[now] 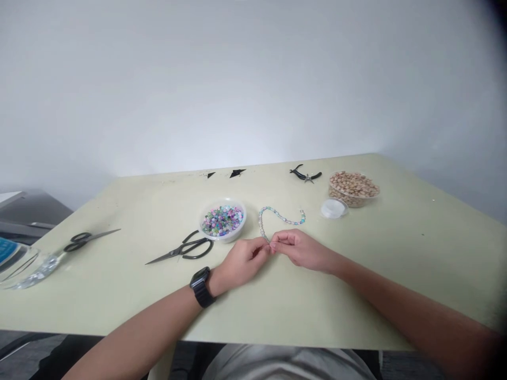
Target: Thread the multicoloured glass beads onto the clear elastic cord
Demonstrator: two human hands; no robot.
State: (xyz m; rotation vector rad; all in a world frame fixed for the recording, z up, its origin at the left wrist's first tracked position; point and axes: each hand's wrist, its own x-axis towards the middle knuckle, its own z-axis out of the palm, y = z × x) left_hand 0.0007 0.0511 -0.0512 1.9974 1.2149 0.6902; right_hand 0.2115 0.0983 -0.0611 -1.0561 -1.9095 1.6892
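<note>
A strand of pale blue, white and pinkish beads [282,217] curves over the table, and its near end runs to my fingertips. My left hand [244,259], with a black watch on the wrist, is closed in a pinch at that end. Touching it from the right, my right hand [300,249] pinches at the same spot. The exact tip of the strand is hidden by the fingers. Just beyond my left hand stands a white bowl [227,238] of multicoloured beads. Black-handled scissors [184,249] lie against the bowl's near left side.
Another pair of scissors [87,238] lies at the left, beside a clear plastic container [35,274]. Black-handled pliers [304,174] rest near the back. At right are a tub of tan beads [354,189] and a small white round container [334,209]. Black scraps [237,172] lie along the wall.
</note>
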